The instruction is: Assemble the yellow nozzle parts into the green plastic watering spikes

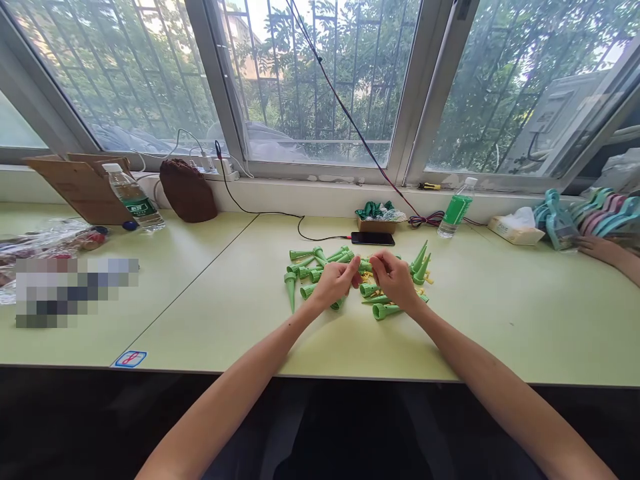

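My left hand (pixel 336 281) and my right hand (pixel 399 279) are raised close together over the table, thumbs pressed against the fingers. Whatever the fingertips pinch is too small or hidden to make out. A bit of green plastic (pixel 365 265) shows between the hands; I cannot tell whether it is held or lies behind them. Around them are several green plastic watering spikes, hollow cones with a wide collar. One spike (pixel 290 290) lies left of my left hand, another spike (pixel 386 311) below my right hand. Small yellow pieces (pixel 429 280) are scattered to the right.
A black phone (pixel 373 239) on a cable and a small box (pixel 376 225) are behind the spikes. Bottles stand at left (pixel 137 203) and right (pixel 456 210). A tissue pack (pixel 516 230) and hangers (pixel 595 213) are at right, by another person's hand (pixel 603 248). A carton (pixel 83 190) stands left.
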The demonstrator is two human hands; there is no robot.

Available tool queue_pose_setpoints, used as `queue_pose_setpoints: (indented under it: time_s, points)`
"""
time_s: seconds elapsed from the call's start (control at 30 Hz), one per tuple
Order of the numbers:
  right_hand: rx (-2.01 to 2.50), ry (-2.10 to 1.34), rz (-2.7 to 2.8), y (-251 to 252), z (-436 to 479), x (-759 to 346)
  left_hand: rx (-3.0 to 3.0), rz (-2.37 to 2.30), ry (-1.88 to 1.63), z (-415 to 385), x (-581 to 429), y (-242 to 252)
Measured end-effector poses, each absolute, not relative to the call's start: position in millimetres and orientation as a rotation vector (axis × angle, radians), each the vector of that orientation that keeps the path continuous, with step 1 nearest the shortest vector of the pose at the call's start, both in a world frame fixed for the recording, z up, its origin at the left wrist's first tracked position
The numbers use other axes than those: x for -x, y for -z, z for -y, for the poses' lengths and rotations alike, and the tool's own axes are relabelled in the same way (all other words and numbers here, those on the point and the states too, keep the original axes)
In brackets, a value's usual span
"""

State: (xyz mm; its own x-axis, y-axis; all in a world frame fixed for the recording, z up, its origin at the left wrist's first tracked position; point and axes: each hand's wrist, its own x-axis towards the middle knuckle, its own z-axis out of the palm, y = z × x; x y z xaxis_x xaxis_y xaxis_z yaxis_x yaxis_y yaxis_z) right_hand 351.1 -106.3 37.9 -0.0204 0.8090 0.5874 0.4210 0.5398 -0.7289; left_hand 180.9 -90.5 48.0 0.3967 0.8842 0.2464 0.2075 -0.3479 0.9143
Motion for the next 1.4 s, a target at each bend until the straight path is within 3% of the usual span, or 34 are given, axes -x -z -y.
queue_pose_setpoints:
  time_s: [0.57, 1.4]
  points:
    - [1.014, -0.486, 1.628, -34, 102, -354, -1.806, -0.886, -0.945, 98, -176, -59]
    - [0.972, -0.644, 1.568, -37, 103, -351, -2.341, -0.755, -1.459, 84, -177, -36]
